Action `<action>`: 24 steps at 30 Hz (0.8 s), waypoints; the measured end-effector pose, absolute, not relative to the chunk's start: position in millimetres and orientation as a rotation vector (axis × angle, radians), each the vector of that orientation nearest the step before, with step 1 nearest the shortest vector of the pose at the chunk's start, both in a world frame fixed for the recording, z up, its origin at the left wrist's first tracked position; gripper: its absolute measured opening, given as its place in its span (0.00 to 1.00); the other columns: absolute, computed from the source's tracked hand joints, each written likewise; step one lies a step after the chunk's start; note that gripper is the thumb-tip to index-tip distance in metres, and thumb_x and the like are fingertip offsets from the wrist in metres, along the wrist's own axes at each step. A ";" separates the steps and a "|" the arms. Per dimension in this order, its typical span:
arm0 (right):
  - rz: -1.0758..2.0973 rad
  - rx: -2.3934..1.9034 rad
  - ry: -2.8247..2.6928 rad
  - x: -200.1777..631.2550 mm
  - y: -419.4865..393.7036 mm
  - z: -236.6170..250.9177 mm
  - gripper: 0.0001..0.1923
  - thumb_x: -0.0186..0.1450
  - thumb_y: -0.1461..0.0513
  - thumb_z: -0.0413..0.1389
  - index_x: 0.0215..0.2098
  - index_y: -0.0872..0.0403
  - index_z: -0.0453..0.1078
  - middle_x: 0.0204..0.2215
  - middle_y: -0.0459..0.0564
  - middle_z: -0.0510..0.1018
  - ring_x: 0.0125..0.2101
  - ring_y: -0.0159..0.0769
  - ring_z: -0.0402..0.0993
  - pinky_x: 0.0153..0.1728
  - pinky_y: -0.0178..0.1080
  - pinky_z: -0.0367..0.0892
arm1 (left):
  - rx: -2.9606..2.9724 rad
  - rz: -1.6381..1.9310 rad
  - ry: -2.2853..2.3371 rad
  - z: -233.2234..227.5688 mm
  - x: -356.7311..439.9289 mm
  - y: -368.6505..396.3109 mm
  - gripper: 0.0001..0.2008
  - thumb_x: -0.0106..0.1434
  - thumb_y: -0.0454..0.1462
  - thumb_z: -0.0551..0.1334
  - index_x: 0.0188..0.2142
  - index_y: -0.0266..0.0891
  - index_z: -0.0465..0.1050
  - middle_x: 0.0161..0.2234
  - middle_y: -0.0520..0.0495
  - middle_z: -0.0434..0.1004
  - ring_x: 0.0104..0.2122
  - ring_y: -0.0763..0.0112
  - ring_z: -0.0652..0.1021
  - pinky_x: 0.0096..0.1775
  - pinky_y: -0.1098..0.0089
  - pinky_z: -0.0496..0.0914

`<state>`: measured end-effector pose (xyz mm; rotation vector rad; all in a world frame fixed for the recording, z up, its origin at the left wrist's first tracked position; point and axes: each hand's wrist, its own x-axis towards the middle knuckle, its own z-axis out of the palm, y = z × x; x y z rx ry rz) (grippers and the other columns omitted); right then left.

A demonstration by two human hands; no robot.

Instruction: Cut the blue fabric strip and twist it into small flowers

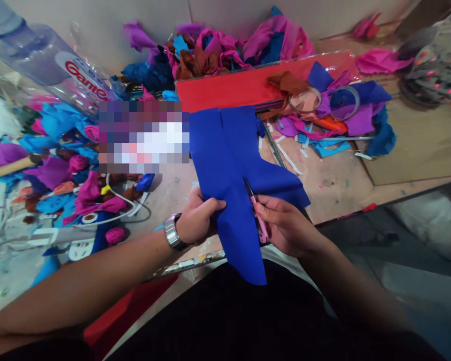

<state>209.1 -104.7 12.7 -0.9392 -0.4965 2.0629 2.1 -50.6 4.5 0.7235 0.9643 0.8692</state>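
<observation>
Left hand fingers pinch blue crepe paper sheet; right hand fingers closed around pink-handled scissors, blades in the paper between both hands.

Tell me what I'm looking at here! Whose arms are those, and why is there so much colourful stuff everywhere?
The picture comes from a camera worn on a person's head, looking down, so the two arms are that person's own. The left hand, with a wristwatch, pinches a blue sheet of what looks like thin paper. The right hand holds small pink-handled scissors, their blades resting on the blue sheet. Behind it on the table lies a red sheet. The colourful heaps are crumpled scraps in pink, purple, blue and brown. At the top left is a clear plastic bottle, tipped over. The blurred square is just hidden on purpose.
</observation>
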 end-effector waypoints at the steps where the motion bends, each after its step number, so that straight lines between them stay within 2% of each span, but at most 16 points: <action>1: 2.063 -0.938 -0.496 208.8 -104.6 12.8 0.21 0.67 0.50 0.73 0.46 0.55 0.76 0.23 0.39 0.70 0.21 0.28 0.64 0.25 0.34 0.63 | 0.727 0.875 0.970 4.4 2.1 -50.6 0.14 0.49 0.34 0.73 0.37 0.37 0.81 0.32 0.48 0.86 0.28 0.64 0.83 0.32 0.66 0.82; 15: 2.029 -0.929 -0.391 204.1 -103.5 15.0 0.19 0.65 0.53 0.75 0.43 0.54 0.75 0.26 0.39 0.68 0.22 0.27 0.60 0.24 0.34 0.62 | 0.720 0.850 0.979 3.9 1.3 -51.8 0.14 0.50 0.35 0.73 0.38 0.36 0.83 0.35 0.45 0.87 0.31 0.59 0.85 0.35 0.61 0.84; 24: 2.009 -0.965 -0.397 202.5 -101.5 15.7 0.20 0.63 0.51 0.75 0.36 0.54 0.73 0.24 0.39 0.66 0.23 0.27 0.60 0.26 0.34 0.63 | 0.736 0.852 0.946 4.6 1.9 -52.0 0.15 0.49 0.35 0.74 0.38 0.36 0.83 0.34 0.47 0.87 0.29 0.62 0.84 0.33 0.65 0.83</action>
